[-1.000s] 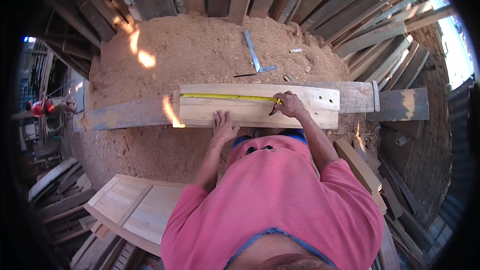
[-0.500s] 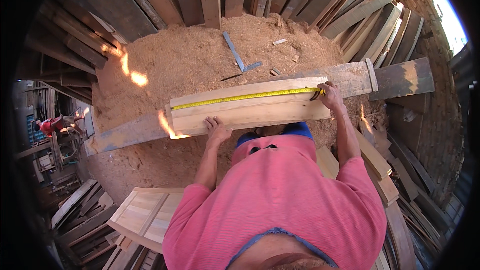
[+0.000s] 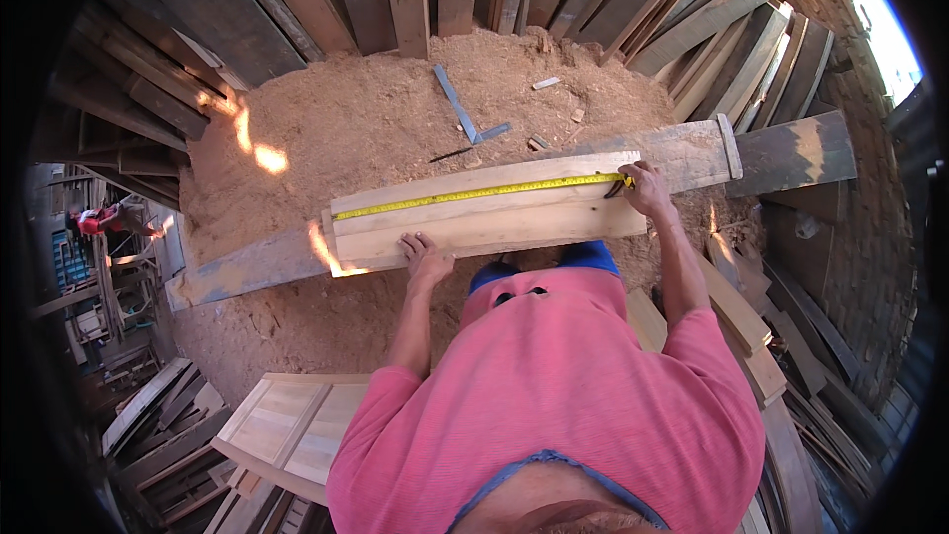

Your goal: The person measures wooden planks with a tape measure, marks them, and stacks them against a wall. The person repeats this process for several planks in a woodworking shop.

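While the yellow tape measure [image 3: 484, 194] is lying stretched along the pale wooden plank [image 3: 489, 218] on the long grey board [image 3: 682, 153], the right hand [image 3: 645, 188] is pinching its end and the left hand [image 3: 425, 259] is pressing flat, open, at the plank's near edge; measuring looks underway, with no mark visible.

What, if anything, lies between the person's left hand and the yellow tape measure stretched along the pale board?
Nothing visible does. The left hand rests flat at the pale board's near edge; only bare wood separates it from the yellow tape measure, whose far end the right hand holds.
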{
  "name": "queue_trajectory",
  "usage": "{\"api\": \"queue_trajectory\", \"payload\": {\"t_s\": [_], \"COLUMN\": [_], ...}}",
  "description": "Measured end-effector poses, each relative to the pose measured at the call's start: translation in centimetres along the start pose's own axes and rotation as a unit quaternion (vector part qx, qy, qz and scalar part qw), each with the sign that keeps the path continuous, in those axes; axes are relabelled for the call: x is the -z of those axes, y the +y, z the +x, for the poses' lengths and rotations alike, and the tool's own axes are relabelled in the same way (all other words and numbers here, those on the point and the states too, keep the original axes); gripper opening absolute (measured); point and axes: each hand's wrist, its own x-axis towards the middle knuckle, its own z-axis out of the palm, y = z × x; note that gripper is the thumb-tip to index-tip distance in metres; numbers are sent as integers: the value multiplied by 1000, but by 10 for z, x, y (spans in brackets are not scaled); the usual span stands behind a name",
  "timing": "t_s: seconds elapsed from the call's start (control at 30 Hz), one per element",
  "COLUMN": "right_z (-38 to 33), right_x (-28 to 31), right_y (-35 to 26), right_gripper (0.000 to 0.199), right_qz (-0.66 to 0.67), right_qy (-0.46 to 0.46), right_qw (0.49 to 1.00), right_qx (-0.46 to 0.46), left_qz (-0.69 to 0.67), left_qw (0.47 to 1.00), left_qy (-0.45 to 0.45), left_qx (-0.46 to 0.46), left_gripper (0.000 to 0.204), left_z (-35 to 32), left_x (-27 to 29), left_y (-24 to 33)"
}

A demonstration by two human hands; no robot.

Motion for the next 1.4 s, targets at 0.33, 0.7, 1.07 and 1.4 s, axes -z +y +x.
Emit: {"api": "queue_trajectory", "payload": {"t_s": [0.33,0.7,1.07,1.4], "right_z": [-3,-44,-13,49], "right_x": [-8,-45,-4,-19], "right_y": [-14,-154,-26,161], "right_gripper": [45,47,67,77], "right_qz": [-18,145,252,38], "right_qy": [9,-319,-46,61], "right_qw": [999,935,956,981], "right_qx": [-26,49,-146,-183], "left_qz": [-11,4,-6,-1], "left_qw": [1000,999,999,998], "left_qy": [-2,-17,-51,-42], "left_qx": [-7,-49,14,50], "left_gripper": [111,116,116,112], "left_z": [1,8,5,2], "left_x": [-1,-3,6,7], "left_y": [-3,-3,4,16]}}
